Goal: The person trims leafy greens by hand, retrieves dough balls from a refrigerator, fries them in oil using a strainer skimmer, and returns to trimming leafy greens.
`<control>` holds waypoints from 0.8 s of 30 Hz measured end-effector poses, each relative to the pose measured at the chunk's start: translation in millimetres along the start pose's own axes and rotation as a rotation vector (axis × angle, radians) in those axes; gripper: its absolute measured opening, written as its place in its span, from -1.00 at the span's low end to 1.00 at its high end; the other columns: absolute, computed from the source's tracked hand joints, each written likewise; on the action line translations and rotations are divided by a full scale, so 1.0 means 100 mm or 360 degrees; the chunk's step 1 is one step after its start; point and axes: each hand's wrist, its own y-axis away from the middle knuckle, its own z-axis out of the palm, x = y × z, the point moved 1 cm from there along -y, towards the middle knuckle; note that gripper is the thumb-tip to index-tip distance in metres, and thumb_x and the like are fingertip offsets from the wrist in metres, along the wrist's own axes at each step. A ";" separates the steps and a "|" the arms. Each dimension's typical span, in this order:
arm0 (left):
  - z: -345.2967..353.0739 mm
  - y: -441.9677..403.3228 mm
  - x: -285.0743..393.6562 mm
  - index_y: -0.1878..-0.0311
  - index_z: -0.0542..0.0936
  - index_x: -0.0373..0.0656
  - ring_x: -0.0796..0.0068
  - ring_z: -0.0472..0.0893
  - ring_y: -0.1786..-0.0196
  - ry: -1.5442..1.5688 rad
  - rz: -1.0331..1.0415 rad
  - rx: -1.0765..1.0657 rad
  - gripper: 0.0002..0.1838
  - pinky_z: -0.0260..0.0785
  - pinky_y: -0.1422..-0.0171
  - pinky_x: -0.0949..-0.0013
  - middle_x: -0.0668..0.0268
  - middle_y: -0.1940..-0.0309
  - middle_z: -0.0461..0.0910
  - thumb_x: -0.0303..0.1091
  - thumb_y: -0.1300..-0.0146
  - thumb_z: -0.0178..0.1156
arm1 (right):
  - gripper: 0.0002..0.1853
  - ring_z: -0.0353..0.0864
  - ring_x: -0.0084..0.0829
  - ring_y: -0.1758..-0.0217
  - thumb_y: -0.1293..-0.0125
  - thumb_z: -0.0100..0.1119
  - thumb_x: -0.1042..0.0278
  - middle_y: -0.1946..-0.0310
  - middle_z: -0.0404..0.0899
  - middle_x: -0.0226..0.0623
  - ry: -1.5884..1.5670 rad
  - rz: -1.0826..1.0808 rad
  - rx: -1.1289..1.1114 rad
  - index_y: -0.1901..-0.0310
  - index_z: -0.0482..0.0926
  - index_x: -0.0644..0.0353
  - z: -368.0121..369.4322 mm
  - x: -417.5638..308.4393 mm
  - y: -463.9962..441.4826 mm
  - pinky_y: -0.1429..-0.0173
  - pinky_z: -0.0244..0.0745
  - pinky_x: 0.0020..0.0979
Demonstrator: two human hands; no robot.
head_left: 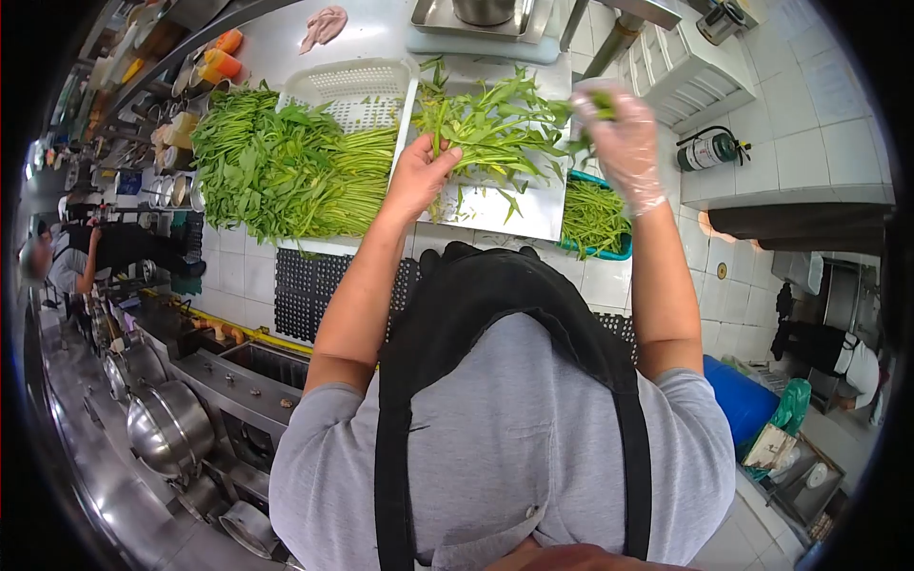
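My bare left hand [426, 173] is closed around the stems of a loose bunch of water spinach [500, 124], whose long leaves fan out to the right over the steel table [541, 211]. My right hand [621, 138], in a clear plastic glove, is raised at the table's right edge. Its fingers are partly blurred and closed on some green water spinach pieces. Left of my hands, a large heap of water spinach [295, 176] lies in and over a white perforated basket [347, 71]. Below my right hand, a teal basket [624, 249] holds cut green stems [592, 214].
A pink cloth [324, 29] and a metal tray [428, 21] lie at the table's back. Orange-filled containers [221, 65] stand back left. A fire extinguisher [709, 152] is at right. Pots [171, 428] fill the lower left. Other people [71, 252] [852, 366] are at both sides.
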 end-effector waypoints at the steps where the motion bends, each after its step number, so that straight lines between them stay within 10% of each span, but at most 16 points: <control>1: 0.03 -0.01 0.03 0.03 0.61 -0.10 0.83 0.34 0.43 -0.0052 0.0009 0.0004 -0.84 0.14 0.37 0.54 0.59 0.37 0.57 -0.31 -0.55 0.41 | -0.75 0.81 -0.31 0.09 -0.43 0.41 0.50 0.11 0.78 -0.29 0.0142 -0.0317 -0.0222 -0.11 0.73 0.13 0.05 -0.03 -0.01 -0.02 0.72 -0.27; 7: 0.09 -0.05 0.05 0.12 0.58 -0.16 0.74 0.43 0.28 -0.0231 0.0265 -0.0123 -0.80 0.30 0.18 0.51 0.53 0.30 0.58 -0.35 -0.49 0.45 | -0.54 0.75 -0.01 -0.13 -0.11 0.36 0.52 -0.18 0.69 -0.21 0.0633 -0.0980 -0.0445 -0.11 0.74 0.12 0.46 -0.18 -0.09 -0.18 0.70 -0.06; 17: 0.07 -0.04 0.04 0.08 0.63 -0.27 0.61 0.49 0.15 -0.0502 0.0504 -0.0043 -0.80 0.43 -0.01 0.38 0.44 0.25 0.61 -0.37 -0.47 0.45 | -0.61 0.75 0.02 -0.08 -0.17 0.34 0.46 -0.07 0.73 -0.17 0.0697 -0.0934 -0.0898 -0.08 0.76 0.12 0.70 -0.12 -0.14 -0.15 0.69 -0.06; 20: 0.17 0.02 0.15 -0.05 0.69 -0.29 0.60 0.59 0.06 -0.0187 0.0568 0.0021 -0.80 0.49 -0.13 0.39 0.43 0.15 0.71 -0.40 -0.51 0.41 | -0.75 0.79 -0.13 -0.03 -0.33 0.32 0.45 -0.01 0.79 -0.27 0.0686 -0.0569 -0.0486 -0.02 0.76 0.11 0.81 0.07 -0.08 -0.12 0.69 -0.13; 22: 0.09 0.04 0.15 -0.12 0.70 -0.30 0.59 0.63 0.01 -0.0162 0.0503 0.0038 -0.77 0.51 -0.18 0.40 0.40 0.08 0.74 -0.41 -0.51 0.40 | -0.76 0.76 -0.41 -0.02 -0.58 0.25 0.22 0.02 0.83 -0.33 -0.0247 0.0589 -0.0037 -0.06 0.74 0.20 0.68 0.26 -0.22 -0.15 0.65 -0.28; 24: -0.03 0.07 0.13 -0.18 0.71 -0.31 0.58 0.67 -0.04 -0.0149 0.0425 0.0042 -0.74 0.52 -0.23 0.40 0.38 0.01 0.78 -0.43 -0.52 0.39 | -0.68 0.68 -0.56 0.04 -0.69 0.21 0.10 0.11 0.83 -0.44 -0.0732 0.0883 0.0159 -0.08 0.73 0.22 0.43 0.28 -0.26 -0.15 0.60 -0.33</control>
